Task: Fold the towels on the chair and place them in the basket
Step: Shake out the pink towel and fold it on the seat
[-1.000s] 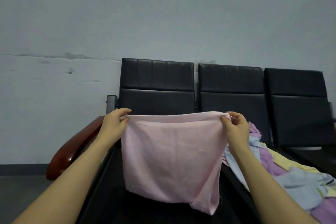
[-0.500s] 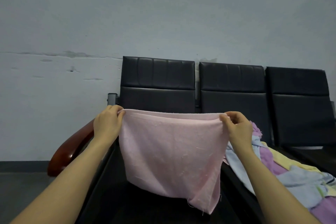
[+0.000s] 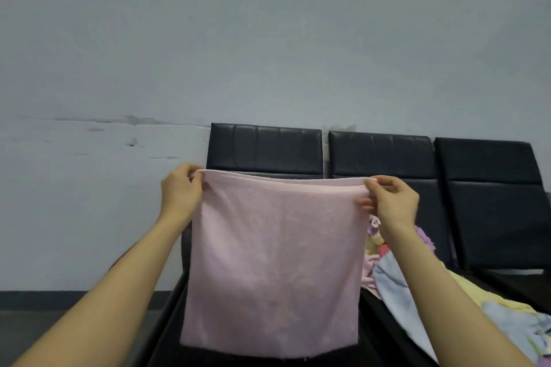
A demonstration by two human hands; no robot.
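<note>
Head: pink towel [image 3: 274,271] hangs below grip.

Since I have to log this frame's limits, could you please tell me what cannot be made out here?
- Basket: nowhere in the head view.
- Seat under the pink towel: hidden by the hanging cloth.
- Pile of towels: cut off by the right and bottom edges, partly behind the right hand and forearm.
- Left hand: fingertips tucked behind the towel's corner.

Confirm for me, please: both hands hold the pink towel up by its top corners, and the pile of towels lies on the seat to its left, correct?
Not quite: in the head view the pile lies to the right of the pink towel. The left hand and right hand do hold its top corners.
</note>
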